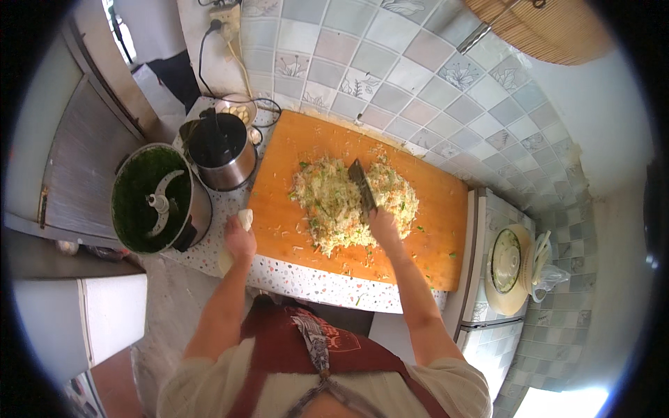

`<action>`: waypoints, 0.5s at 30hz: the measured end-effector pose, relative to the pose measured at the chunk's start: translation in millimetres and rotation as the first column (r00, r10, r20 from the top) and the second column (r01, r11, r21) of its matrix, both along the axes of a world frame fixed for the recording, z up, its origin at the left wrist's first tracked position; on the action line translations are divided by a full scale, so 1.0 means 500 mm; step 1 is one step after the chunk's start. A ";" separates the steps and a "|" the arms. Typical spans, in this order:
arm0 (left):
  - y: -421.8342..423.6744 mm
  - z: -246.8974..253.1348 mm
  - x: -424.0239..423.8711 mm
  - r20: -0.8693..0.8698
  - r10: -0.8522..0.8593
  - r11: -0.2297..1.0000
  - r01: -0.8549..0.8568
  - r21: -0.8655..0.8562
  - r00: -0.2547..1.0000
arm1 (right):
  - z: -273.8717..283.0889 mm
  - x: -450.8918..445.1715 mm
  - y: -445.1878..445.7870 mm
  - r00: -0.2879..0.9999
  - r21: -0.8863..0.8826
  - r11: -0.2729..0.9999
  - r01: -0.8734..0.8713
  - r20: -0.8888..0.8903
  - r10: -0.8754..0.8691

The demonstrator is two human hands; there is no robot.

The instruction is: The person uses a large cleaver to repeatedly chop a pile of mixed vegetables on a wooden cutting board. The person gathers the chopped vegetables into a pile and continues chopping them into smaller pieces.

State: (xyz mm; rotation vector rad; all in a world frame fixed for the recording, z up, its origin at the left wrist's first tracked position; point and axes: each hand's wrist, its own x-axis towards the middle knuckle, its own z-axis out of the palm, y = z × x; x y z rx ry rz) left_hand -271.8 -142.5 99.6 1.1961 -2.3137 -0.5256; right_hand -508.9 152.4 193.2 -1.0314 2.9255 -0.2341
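My right hand point(384, 225) grips a dark-bladed cleaver point(361, 183) by its handle, which the fingers hide. The blade lies in a heap of finely chopped vegetables point(332, 204), pale with green and orange bits, partly blurred. Beneath the heap is a wooden cutting board point(439, 251), with scraps scattered across it. At the board's left edge, my left hand point(241, 241) is closed around a small white object point(245, 219); I cannot tell what it is. Something pale also shows under that hand's wrist.
Left of the board stand a food processor bowl point(119, 209) with green residue and a blade, and a steel motor base point(225, 175). Behind them sits a bowl of peeled garlic cloves point(225, 102). A power cord point(201, 65) runs to a wall socket. A lid point(506, 261) lies at right.
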 end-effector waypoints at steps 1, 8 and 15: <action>-0.001 0.000 0.012 -0.013 0.012 0.999 -0.013 -0.030 1.000 | 0.072 0.002 -0.027 0.965 -0.160 0.968 0.192 0.208 -0.157; -0.001 -0.003 -0.002 0.062 0.012 1.000 -0.011 -0.010 0.998 | -0.014 0.018 0.020 0.866 0.004 0.906 0.424 0.289 -0.407; -0.006 0.013 -0.005 0.087 0.039 0.998 -0.042 0.038 0.995 | 0.066 0.013 0.026 0.854 -0.252 0.822 0.511 0.261 -0.451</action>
